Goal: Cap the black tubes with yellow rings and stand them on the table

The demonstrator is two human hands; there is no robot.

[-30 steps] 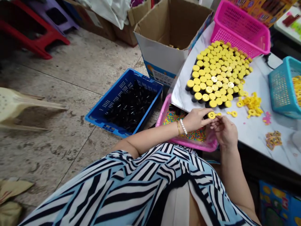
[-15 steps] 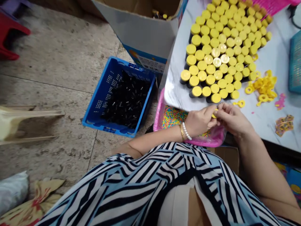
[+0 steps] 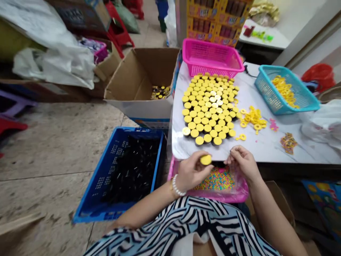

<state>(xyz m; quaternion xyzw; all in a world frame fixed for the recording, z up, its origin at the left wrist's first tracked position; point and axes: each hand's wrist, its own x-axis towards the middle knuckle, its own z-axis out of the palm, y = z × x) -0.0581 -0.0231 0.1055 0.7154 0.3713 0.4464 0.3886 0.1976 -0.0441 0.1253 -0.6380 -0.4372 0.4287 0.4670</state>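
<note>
My left hand [image 3: 190, 173] is closed around a yellow-capped tube [image 3: 205, 159], its round cap facing up beside the table's front edge. To its right, my right hand [image 3: 244, 164] has thumb and fingertips drawn together; whatever they hold, if anything, is too small to tell. Below both hands sits a pink tray [image 3: 231, 197] lined with clear plastic, with many tiny coloured balls [image 3: 217, 179] inside. Just beyond the hands, rows of black tubes with yellow caps [image 3: 206, 117] stand upright on the white marbled table [image 3: 269, 151].
On the table lie yellow ring-shaped pieces [image 3: 253, 116], pink bits [image 3: 273, 124] and printed pieces [image 3: 288, 143]. A teal basket [image 3: 287, 106] and a pink basket [image 3: 213, 58] stand farther back. Left of the table are a blue crate [image 3: 92, 185] of black tubes and a cardboard box [image 3: 133, 76].
My hands, together at the yellow cap before, have come apart. The left keeps the capped tube; the right has drawn away to the right. The view has tilted up, showing more of the room.
</note>
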